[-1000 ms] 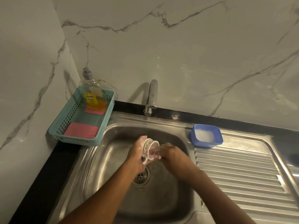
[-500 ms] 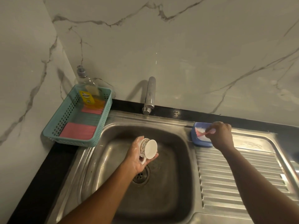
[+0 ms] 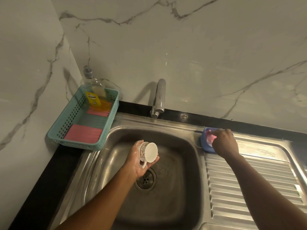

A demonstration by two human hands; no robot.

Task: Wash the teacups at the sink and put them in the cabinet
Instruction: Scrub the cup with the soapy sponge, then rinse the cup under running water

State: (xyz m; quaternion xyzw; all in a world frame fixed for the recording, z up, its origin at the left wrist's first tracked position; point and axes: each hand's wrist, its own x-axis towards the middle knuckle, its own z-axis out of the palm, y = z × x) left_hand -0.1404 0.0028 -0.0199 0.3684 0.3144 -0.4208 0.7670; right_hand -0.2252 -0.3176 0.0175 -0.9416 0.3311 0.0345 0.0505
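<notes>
I see my left hand point(image 3: 137, 162), soapy, cupped round the patterned teacup point(image 3: 149, 152). The cup lies on its side in the palm with its mouth facing right, held over the sink point(image 3: 176, 193) basin just above the drain point(image 3: 146, 179). My right hand point(image 3: 224, 144) reaches into the blue tub point(image 3: 204, 144) at the sink's back right corner, fingers curled down and pinching a pink sponge point(image 3: 209, 138). A teal basket point(image 3: 65, 130) with a soap bottle point(image 3: 95, 92) sits on the bench to the left, with the tap point(image 3: 159, 97) behind the basin.

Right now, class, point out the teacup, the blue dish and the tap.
teacup point(image 3: 143, 149): head view, on its patterned side wall.
blue dish point(image 3: 204, 144): head view, on its left outer wall.
tap point(image 3: 160, 95): head view, midway along the metal spout.
</notes>
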